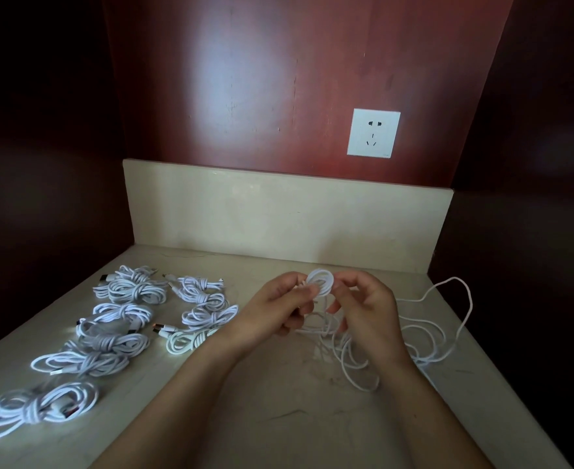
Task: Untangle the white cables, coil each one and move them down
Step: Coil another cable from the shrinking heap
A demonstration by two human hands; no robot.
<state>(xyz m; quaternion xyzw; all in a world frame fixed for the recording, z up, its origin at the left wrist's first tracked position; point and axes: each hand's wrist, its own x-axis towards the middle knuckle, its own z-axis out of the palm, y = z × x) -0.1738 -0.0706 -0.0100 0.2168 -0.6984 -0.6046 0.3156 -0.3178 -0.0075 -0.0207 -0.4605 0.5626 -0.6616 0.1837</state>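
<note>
- A small, flat coil of thin white cable (320,281) is held up below and to the left of the white square wall socket (373,133), between both hands.
- The left hand (280,308) has its fingers curled, and its thumb and fingertips pinch the coil's left edge.
- The right hand (366,311), straight below the socket, also has curled fingers and grips the coil's right edge.
- From the coil, the rest of the loose white cable (414,328) trails down in tangled loops onto the pale stone surface (278,401), below and to the right of the socket.
- Several white cable bundles (123,316), each already coiled and wrapped round its middle, lie in two rough rows on the surface, well to the lower left of the socket.
- The socket sits on a red-brown wooden wall panel (278,79); a faint mark in its lower right corner is too small to read.
</note>
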